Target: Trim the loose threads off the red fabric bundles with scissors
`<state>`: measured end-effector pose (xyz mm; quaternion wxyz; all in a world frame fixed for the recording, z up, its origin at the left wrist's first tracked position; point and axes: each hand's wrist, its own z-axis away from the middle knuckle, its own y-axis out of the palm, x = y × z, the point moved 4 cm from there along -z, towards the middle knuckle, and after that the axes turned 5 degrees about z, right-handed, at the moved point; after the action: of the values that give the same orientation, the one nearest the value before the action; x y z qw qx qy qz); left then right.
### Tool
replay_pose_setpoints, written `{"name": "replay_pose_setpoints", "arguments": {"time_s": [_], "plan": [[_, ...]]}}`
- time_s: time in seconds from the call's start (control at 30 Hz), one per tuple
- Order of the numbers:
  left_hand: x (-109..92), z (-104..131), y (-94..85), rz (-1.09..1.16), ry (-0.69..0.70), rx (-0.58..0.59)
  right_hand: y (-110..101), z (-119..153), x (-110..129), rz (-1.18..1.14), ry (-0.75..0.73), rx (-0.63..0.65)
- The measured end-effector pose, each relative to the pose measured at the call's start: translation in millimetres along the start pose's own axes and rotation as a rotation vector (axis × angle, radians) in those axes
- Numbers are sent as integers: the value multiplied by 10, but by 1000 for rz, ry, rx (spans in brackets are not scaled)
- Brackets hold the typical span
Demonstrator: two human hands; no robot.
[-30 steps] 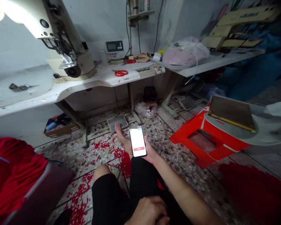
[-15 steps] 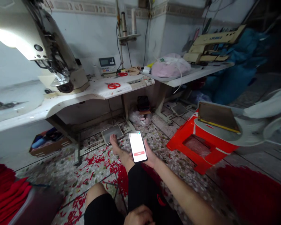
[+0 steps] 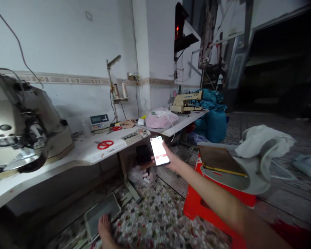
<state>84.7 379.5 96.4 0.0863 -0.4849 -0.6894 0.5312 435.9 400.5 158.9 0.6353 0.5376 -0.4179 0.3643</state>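
A lit smartphone (image 3: 160, 150) is held out in front of me, its white screen with a red button facing up towards me. My right hand (image 3: 172, 159) is closed around it, thumb along the right edge and fingertips at the left edge. Behind the phone stands the sewing table (image 3: 93, 152), with red-handled scissors (image 3: 105, 144) lying on it and a second red-handled pair (image 3: 116, 128) further back. My left hand is outside the picture.
A sewing machine (image 3: 28, 135) stands at the left. On the right, a red stool (image 3: 191, 204) and a grey chair (image 3: 264, 173) bear a brown flat board (image 3: 220, 159). My bare foot (image 3: 104, 224) rests on a pedal (image 3: 114, 204). A pink-filled plastic bag (image 3: 159, 119) lies behind.
My view has tilted up and turned right. The phone has been raised and moved forward in my right hand. My left hand, earlier at my lap, has left the picture.
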Motion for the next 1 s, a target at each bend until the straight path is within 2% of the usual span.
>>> {"name": "replay_pose_setpoints", "arguments": {"time_s": [0.13,0.2,0.27,0.37,0.47,0.57,0.77,1.0], "plan": [[139,-3,41,49,25,-12,-286,-587,930,76,-66,-118],[124,-98,41,-1,-51,-55,-386,-909,1294,103,-94,-189],[32,-260,-43,-135,-155,-168,-460,-1227,1582,127,-114,-250],[-213,-571,-197,-151,-165,-188,-559,-1651,1868,171,-119,-331],[-341,-821,-352,-156,-168,-203,-661,-1990,2007,213,-122,-401],[-283,-953,-407,-159,-165,-217,-767,-2255,2044,246,-132,-461],[-27,-1054,-304,-163,-154,-217,-1002,-2594,1938,299,-124,-550],[44,-1023,-152,-134,-144,-168,-1122,-2735,1821,440,-172,-724]]}}
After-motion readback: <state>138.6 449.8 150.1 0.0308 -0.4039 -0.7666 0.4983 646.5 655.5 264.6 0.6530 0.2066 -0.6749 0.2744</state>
